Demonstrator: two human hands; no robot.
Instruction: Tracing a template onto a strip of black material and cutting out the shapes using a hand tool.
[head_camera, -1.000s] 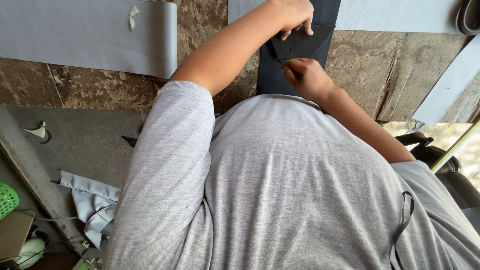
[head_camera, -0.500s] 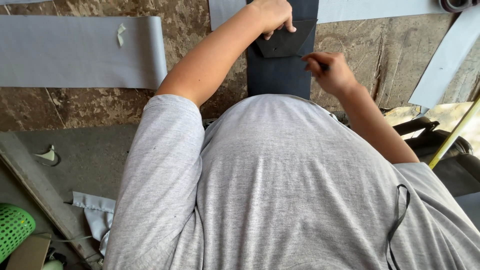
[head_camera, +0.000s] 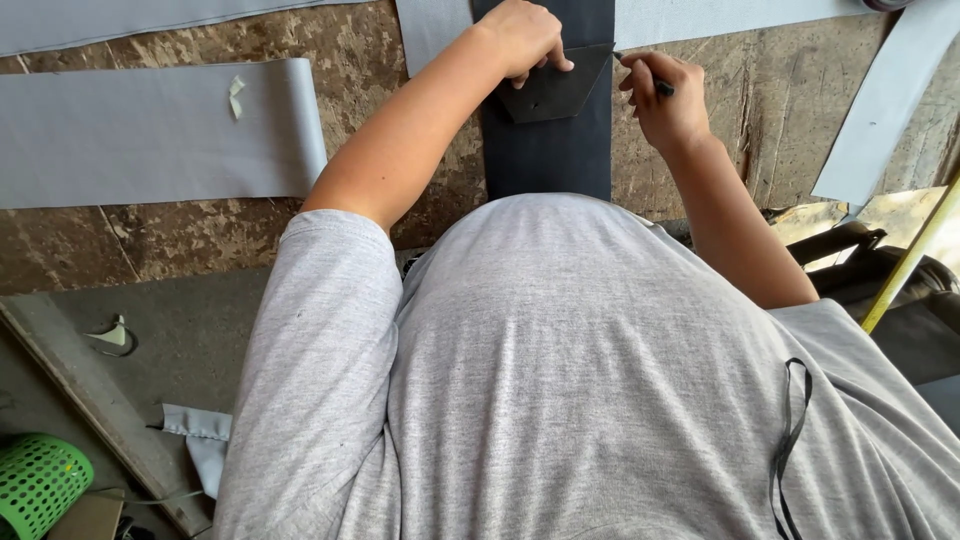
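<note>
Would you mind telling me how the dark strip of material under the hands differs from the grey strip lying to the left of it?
The dark, near-black strip of material runs away from the person, while the pale grey strip of material lies crosswise. The dark strip carries a dark pointed template, pressed down by the left hand, with the right hand holding a pen at its edge; the grey strip bears only a small pale scrap. Both lie flat on the worn brown table.

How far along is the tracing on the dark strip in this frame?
Done: the dark template lies on the dark fabric strip, pinned by the left hand. In hand: the right hand holds a pen at the template's right corner. Left: no traced line is visible, and the grey strips lie untouched.
</note>
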